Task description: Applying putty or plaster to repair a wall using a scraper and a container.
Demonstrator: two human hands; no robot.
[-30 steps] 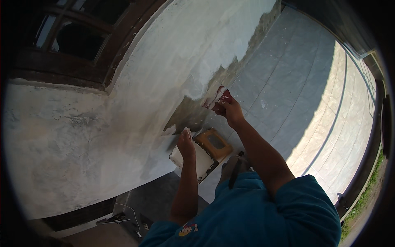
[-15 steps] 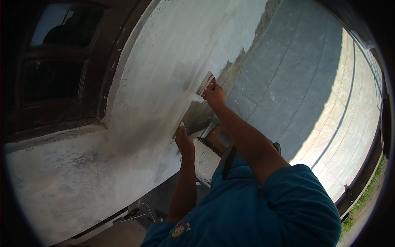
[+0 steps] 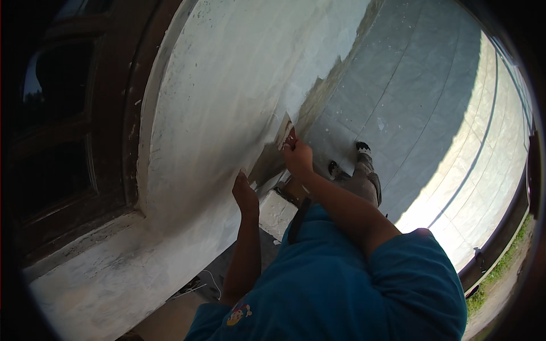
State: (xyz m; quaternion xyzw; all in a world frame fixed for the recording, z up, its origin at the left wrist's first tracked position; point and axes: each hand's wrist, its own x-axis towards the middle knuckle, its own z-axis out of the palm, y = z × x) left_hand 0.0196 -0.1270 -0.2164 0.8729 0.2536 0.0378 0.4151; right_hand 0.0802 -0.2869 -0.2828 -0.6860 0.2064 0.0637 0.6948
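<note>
My right hand [image 3: 297, 156] grips a red putty knife [image 3: 289, 132], its broad blade against the white, patchily coated wall [image 3: 216, 85]. Below the blade is a darker bare patch [image 3: 270, 160] with a ragged edge. Lower and to the left, my left hand [image 3: 245, 192] is closed, fingertips near the wall; what it holds, if anything, I cannot make out. A pale, stained container [image 3: 276, 216] and a mostly hidden brown object [image 3: 296, 186] sit low beside the wall, behind my forearms.
A dark wooden window frame [image 3: 116, 113] stands at the left. The grey tiled floor [image 3: 415, 85] runs along the right, partly sunlit, with a dark edge and grass beyond. My feet [image 3: 363, 149] are on the tiles. A white cord [image 3: 215, 281] lies at the lower left.
The putty knife moved up and left onto the wall, then slightly down. My left hand has shifted left. The view has turned, and my feet now show more.
</note>
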